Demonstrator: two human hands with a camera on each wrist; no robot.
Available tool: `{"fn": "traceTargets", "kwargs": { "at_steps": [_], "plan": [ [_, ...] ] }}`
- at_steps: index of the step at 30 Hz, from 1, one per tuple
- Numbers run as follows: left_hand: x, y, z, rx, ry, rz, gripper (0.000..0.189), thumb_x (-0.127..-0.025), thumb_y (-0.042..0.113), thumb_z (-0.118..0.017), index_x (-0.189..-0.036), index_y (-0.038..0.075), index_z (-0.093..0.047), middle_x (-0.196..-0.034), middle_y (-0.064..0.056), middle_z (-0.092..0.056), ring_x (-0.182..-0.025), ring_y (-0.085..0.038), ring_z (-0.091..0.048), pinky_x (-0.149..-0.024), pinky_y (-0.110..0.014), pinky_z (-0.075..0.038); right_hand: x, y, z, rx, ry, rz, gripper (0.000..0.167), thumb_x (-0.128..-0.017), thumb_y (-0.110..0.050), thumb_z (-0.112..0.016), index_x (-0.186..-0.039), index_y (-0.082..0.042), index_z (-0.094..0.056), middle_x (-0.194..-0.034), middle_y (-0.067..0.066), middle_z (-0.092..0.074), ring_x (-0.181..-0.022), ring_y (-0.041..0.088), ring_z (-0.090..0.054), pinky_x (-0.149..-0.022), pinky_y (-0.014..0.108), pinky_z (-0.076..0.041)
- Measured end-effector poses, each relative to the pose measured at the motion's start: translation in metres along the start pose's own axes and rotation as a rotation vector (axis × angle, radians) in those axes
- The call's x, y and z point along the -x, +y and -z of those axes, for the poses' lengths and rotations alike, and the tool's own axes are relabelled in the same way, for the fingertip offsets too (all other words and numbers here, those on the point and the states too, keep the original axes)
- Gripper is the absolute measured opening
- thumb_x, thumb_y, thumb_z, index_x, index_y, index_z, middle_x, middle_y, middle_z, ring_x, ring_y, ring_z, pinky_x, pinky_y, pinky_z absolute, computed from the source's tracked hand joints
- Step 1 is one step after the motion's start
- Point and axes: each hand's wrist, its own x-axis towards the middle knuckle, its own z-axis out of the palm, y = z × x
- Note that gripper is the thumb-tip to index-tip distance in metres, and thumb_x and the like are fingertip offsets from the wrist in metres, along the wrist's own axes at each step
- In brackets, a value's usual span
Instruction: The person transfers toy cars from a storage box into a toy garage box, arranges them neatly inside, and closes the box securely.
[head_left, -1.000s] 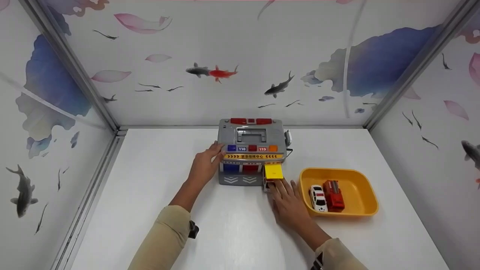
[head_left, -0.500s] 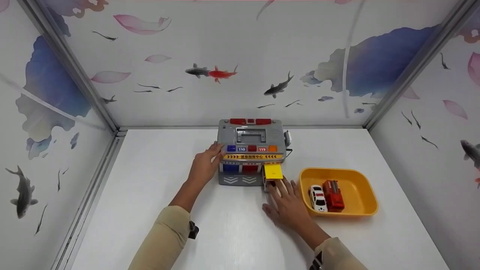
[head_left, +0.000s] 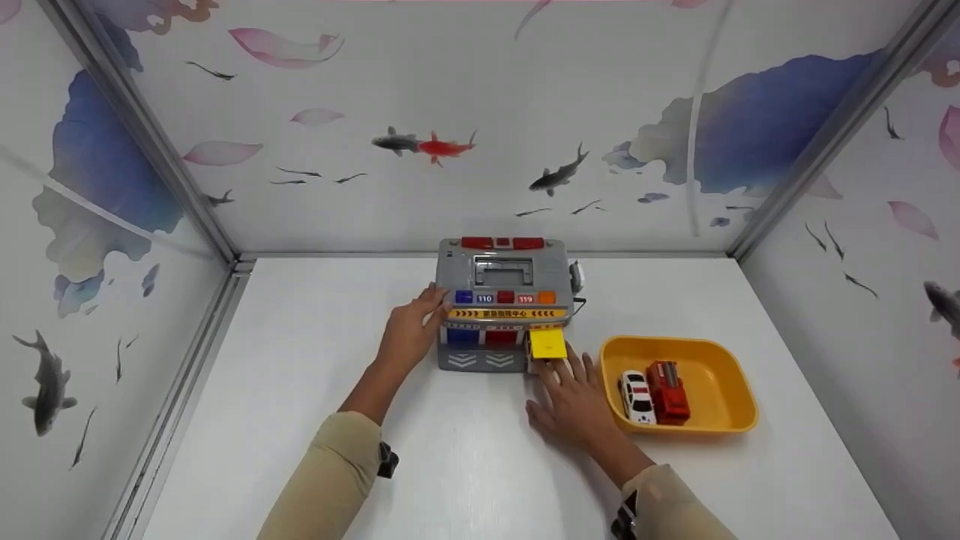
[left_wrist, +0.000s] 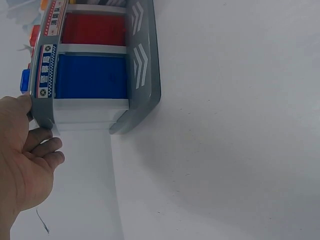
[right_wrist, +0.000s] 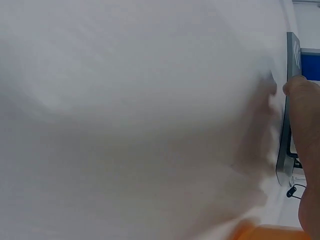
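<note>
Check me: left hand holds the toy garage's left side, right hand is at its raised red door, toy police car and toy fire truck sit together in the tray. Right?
One error: the raised door at the right hand is the yellow door. The red door is down. The head view shows both. The rest stands.

Table (head_left: 300, 337) free at left edge; obstacles: grey toy station (head_left: 499, 307) central, yellow tray (head_left: 716, 382) right.
</note>
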Motion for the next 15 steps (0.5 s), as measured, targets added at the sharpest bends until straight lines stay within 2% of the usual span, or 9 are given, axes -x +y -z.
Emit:
{"fn": "traceTargets", "kwargs": {
  "at_steps": [6, 15],
  "plan": [
    [0.0003, 0.0013, 0.0004, 0.006, 0.006, -0.01, 0.053, -0.115, 0.049, -0.057, -0.16, 0.021, -0.059, -0.171, -0.008, -0.048, -0.16, -0.033, -0.049, -0.134, -0.054, -0.04, -0.0048, 0.0002, 0.0011, 0.026, -0.022, -0.011, 0.074, -0.107, -0.057, -0.063, -0.168, -0.019, -0.047, -0.175, 0.012, -0.045, -0.169, 0.046, -0.025, -0.139, 0.071, -0.019],
    [0.0005, 0.001, 0.0007, 0.007, 0.006, -0.015, 0.052, -0.115, 0.048, -0.057, -0.16, 0.021, -0.06, -0.171, -0.009, -0.047, -0.16, -0.033, -0.049, -0.133, -0.053, -0.04, -0.0057, 0.0032, -0.0031, 0.05, -0.02, 0.006, 0.072, -0.107, -0.054, -0.065, -0.167, -0.019, -0.048, -0.17, 0.013, -0.05, -0.165, 0.05, -0.03, -0.136, 0.074, -0.022]
  ]
}}
